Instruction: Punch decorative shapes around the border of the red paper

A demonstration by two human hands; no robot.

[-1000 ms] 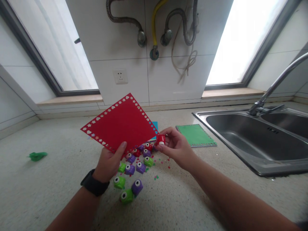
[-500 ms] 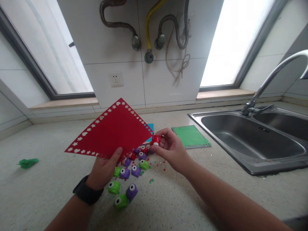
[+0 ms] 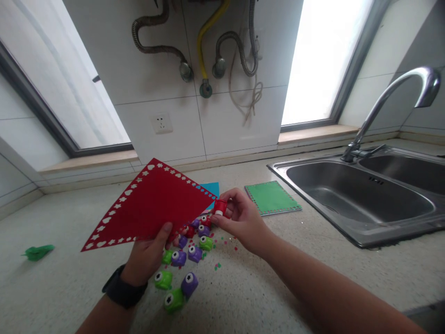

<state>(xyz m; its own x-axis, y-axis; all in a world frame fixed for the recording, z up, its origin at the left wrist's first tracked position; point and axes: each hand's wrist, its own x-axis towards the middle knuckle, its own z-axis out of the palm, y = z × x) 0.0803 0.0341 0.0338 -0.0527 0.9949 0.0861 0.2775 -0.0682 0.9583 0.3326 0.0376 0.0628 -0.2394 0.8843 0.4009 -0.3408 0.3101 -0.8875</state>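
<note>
A red sheet of paper (image 3: 146, 204), its edges cut with rows of small hearts, stars and flowers, is pinched at its lower edge by my left hand (image 3: 150, 254). The thumb lies over the paper and the other fingers are behind it. My right hand (image 3: 245, 220) is closed round a small red craft punch (image 3: 220, 207) with a white part, at the sheet's right corner. Below the paper lie several more punches, among them a purple punch (image 3: 189, 284), a lime-green punch (image 3: 174, 300) and a red punch (image 3: 206, 220). The paper partly hides some of them.
Green punched paper (image 3: 273, 197) lies on the counter (image 3: 250, 287) to the right, left of a steel sink (image 3: 313, 204) with a faucet (image 3: 378, 102). Blue paper (image 3: 212, 188) shows behind the red sheet. Paper bits (image 3: 217, 266) are scattered about; a green scrap (image 3: 38, 252) lies far left.
The red sheet has tilted, its top corner swinging left and down. Both hands sit slightly further left and lower in view, the right still holding the red punch at the corner. The camera has shifted.
</note>
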